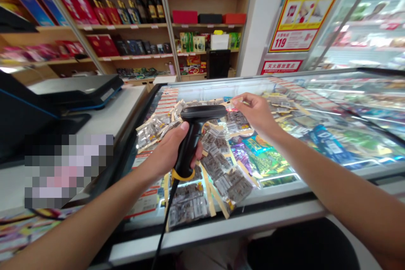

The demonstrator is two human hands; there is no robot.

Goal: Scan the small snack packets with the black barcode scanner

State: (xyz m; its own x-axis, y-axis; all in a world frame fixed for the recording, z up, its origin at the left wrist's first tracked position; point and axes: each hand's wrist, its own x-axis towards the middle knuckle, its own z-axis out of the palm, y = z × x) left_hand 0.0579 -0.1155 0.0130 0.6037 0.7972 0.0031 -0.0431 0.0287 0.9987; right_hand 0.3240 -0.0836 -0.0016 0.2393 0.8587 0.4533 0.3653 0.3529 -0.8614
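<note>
A black handheld barcode scanner (189, 141) with a yellow ring at its base and a trailing cable is upright in my left hand (169, 147). The fingers wrap round its handle. To its right, my right hand (255, 112) pinches the tan top edge of a clear snack packet (236, 121). That packet hangs just beyond the scanner's head, which partly covers it. Many similar packets with tan strips (232, 183) lie scattered on the glass top below both hands.
The glass-topped chest freezer (205, 88) shows colourful bags (259, 158) through its lid. A weighing scale (76, 86) and a dark screen stand on the left counter (133, 101). Wooden shelves (126, 25) with boxes and bottles line the back. A dark seat (300, 244) is below right.
</note>
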